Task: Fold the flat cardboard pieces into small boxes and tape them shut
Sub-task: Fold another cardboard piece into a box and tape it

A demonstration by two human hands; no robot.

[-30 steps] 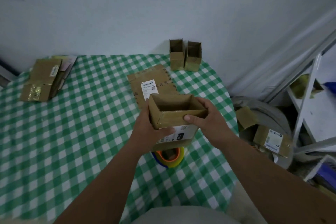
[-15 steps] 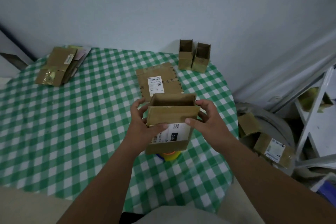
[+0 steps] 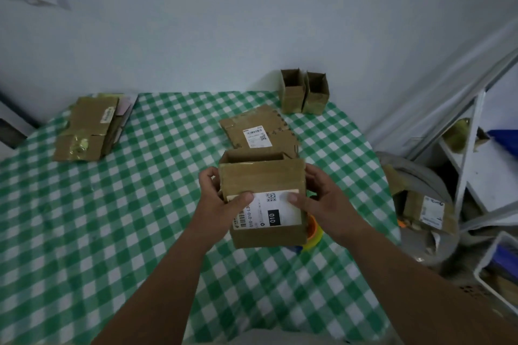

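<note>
The half-folded cardboard box (image 3: 263, 199) is held up over the green checked tablecloth (image 3: 112, 218), gripped on both sides: the left hand (image 3: 221, 204) is wrapped round its left edge and the right hand (image 3: 322, 202) round its right edge, with both thumbs pressed on the labelled front, probably so a flap can be pushed down. Its top looks partly open at the far side. A yellow tape roll (image 3: 314, 235) is tucked just under the right hand, handy for sealing. Beyond the grip, a flat cardboard piece (image 3: 258, 129) is waiting.

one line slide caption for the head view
Both hands fold a labelled cardboard box above a tape roll.
</note>
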